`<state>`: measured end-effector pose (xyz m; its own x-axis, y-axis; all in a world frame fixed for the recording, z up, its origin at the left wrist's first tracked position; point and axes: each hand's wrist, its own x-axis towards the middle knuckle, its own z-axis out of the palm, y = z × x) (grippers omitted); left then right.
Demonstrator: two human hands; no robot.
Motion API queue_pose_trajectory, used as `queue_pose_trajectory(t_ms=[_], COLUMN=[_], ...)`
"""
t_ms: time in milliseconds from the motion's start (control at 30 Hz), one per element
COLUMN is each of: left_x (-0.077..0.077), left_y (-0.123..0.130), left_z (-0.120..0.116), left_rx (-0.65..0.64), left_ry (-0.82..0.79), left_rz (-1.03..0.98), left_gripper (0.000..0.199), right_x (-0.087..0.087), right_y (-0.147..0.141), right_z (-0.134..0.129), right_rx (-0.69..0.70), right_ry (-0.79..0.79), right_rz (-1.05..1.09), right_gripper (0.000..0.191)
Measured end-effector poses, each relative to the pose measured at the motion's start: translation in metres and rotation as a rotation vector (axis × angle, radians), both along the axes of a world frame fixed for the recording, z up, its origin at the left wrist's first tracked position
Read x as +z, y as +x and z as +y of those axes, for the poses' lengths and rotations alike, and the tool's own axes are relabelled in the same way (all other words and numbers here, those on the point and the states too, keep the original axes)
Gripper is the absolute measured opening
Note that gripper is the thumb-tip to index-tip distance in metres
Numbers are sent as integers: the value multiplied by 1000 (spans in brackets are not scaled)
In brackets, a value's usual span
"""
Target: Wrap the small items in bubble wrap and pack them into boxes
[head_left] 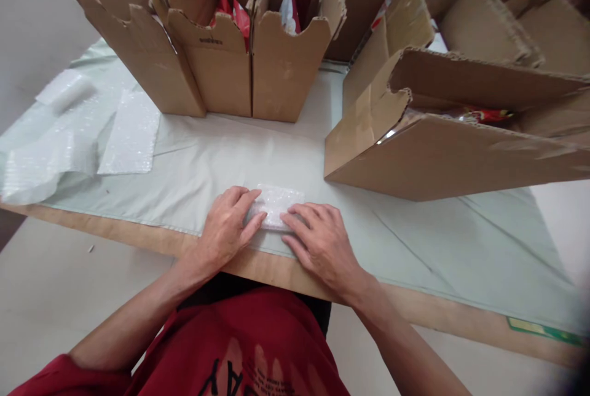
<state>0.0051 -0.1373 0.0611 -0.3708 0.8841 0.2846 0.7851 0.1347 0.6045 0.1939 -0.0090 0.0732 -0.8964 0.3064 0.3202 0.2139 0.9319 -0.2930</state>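
Note:
A small bubble-wrap packet lies flat on the pale cloth near the table's front edge. My left hand rests at its left end, thumb and fingers parted and touching the wrap. At the right end, my right hand lies with its fingertips on the wrap, the fingers slightly curled and the thumb apart. Whatever may be inside the packet is hidden. More bubble wrap lies to the left, with a curled piece beside it.
Cardboard bins holding packets stand at the back. A long cardboard box with a red packet inside stands at the right. Bottle tops show behind it. A green and yellow strip lies at the front right edge.

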Motion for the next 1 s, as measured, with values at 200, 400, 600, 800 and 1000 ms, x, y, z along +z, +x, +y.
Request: queue_pose_trajectory(t_ms=[200, 400, 600, 800, 1000], left_x=[14, 16, 22, 40, 106], left_y=[17, 31, 46, 51, 48], left_z=[-29, -17, -7, 15, 92], left_rx=[143, 52, -29, -240, -325], left_ry=[-29, -8, 14, 20, 368], left_rz=[-913, -1190, -1071, -847, -40], left_gripper=[69, 94, 72, 61, 70], right_x=[0, 7, 13, 44, 130], right_y=[-3, 10, 37, 73, 139], right_z=[4, -13, -7, 12, 65], right_rx=[-188, -122, -217, -251, -375], right_ry=[-317, -524, -843, -878, -342], right_rz=[145, 137, 193, 290, 401], right_gripper=[22, 20, 51, 17, 15])
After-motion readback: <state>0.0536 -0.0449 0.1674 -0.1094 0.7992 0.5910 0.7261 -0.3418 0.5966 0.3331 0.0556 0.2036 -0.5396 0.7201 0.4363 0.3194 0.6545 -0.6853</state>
